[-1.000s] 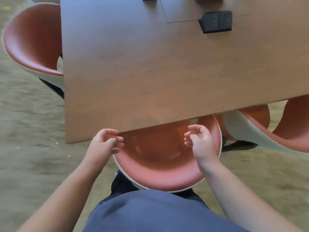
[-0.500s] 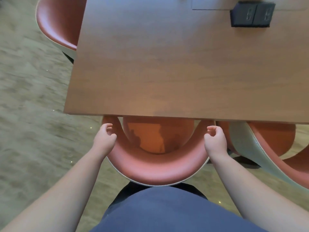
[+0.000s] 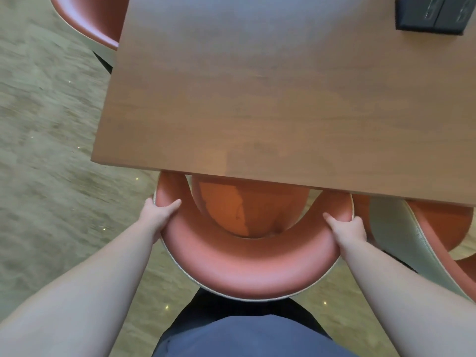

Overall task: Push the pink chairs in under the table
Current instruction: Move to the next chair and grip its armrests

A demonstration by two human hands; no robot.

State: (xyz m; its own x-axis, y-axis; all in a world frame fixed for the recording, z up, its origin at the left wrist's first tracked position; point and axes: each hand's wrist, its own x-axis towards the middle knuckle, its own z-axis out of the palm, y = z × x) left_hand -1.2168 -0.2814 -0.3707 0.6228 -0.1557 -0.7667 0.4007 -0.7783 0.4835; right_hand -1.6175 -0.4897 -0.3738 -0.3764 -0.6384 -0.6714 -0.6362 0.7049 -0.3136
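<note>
- Left hand point(image 3: 159, 215) clamped on the left side of the curved backrest of the near pink chair point(image 3: 247, 266), thumb lying over the inner pink face, remaining fingers wrapped out of sight round the pale outer shell.
- Right hand point(image 3: 347, 228) gripping the opposite side of the same backrest, thumb pointing inward across the padding, fingers curled over the rim.
- Between the two hands, the backrest arcing back toward the body; ahead of the hands, the orange-lit seat point(image 3: 247, 210) partly tucked beneath the near edge of the wooden bench point(image 3: 270, 99), backrest wholly outside that edge.
- Just beyond both hands, the bench edge running straight across the chair's armrest tips; whether the armrests touch its underside cannot be told.
- Right of the right hand, very near, a second pink chair point(image 3: 438, 228) with a pale grey outer shell, turned at an angle, partly under the bench; gap or contact with the held chair unclear.
- Far ahead and left of the left hand, a third pink chair point(image 3: 87, 19) at the bench's left side, dark leg showing below.
- Far ahead of the right hand, a black socket block point(image 3: 435, 14) on the bench top.
- Beige carpet point(image 3: 46, 150) to the left and below.
- Behind the hands, blue clothing point(image 3: 244, 336) and a dark chair base under the backrest.
</note>
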